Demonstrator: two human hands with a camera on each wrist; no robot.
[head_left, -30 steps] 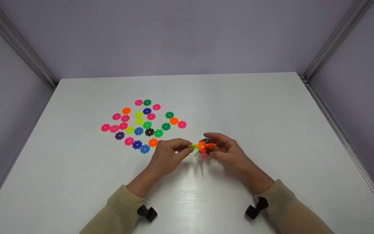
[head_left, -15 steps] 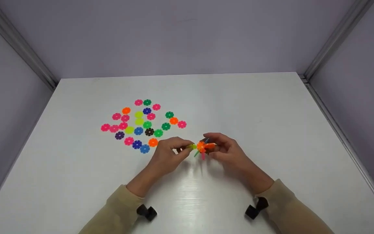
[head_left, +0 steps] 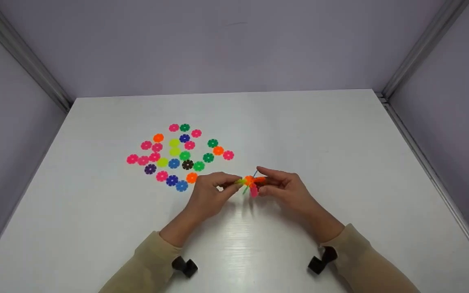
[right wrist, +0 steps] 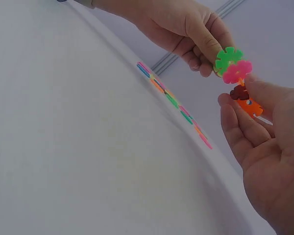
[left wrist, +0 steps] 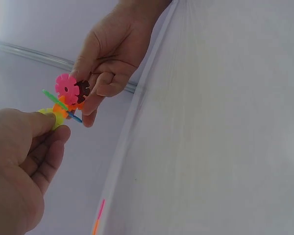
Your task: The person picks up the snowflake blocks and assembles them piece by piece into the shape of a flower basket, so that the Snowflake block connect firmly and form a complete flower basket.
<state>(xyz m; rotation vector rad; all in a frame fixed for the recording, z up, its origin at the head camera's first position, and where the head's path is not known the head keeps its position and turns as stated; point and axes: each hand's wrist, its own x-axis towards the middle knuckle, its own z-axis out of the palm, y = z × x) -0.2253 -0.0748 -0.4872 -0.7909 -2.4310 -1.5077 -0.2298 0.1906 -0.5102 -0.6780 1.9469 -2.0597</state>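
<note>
Between both hands, above the table, is a cluster of slotted, flower-shaped interlocking discs joined edge to edge. An orange disc (head_left: 249, 180) sits at its middle, with a pink disc (left wrist: 66, 86), a green disc (right wrist: 228, 59), a thin-looking blue disc (left wrist: 74, 116) and a brown disc (right wrist: 239, 92) around it. My left hand (head_left: 211, 194) pinches the yellow disc (left wrist: 50, 117) on the left side between thumb and fingers. My right hand (head_left: 289, 188) holds the right side, thumb and fingers around another orange disc (right wrist: 252, 108), which they partly hide in the head view.
Loose discs of many colours lie flat in a loose group left of the hands, among them a black disc (head_left: 187, 164) and a dark purple disc (head_left: 150, 169). The white table (head_left: 340, 134) is bounded by pale walls (head_left: 234, 49). Both sleeves carry black devices.
The cluster has turned slightly between the hands and shifted a little left; its pink disc now shows more of its face. My right fingers have moved slightly. The loose discs stay put.
</note>
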